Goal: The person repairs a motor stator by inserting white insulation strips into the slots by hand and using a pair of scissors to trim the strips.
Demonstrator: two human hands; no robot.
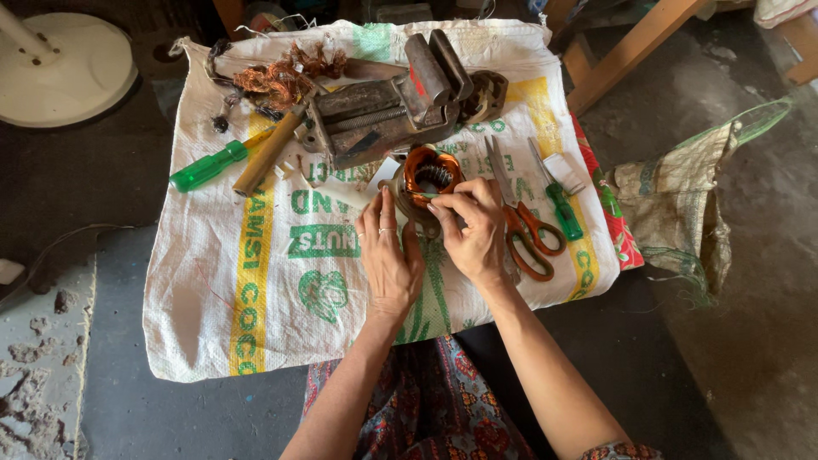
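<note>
The round metal motor stator with copper-coloured windings [429, 177] lay on the white woven plastic sack printed in green and yellow [256, 281], just in front of the rusty grey bench vise [400, 102]. The left hand [388, 255] rested against the stator's near rim, its grip loosely closed on the housing; the right hand [473, 226] pinched the rim at the right side, fingertips together on the edge. Coils appeared seated in the core, so winding looked largely complete; trimming or tying seemingly remained. Just right lay orange-handled scissors [524, 234] and a small green-handled screwdriver [558, 204]. To the left lay a larger green-handled screwdriver [209, 166], a wooden-handled tool [268, 149] and a tangle of scrap copper wire [277, 81].
</note>
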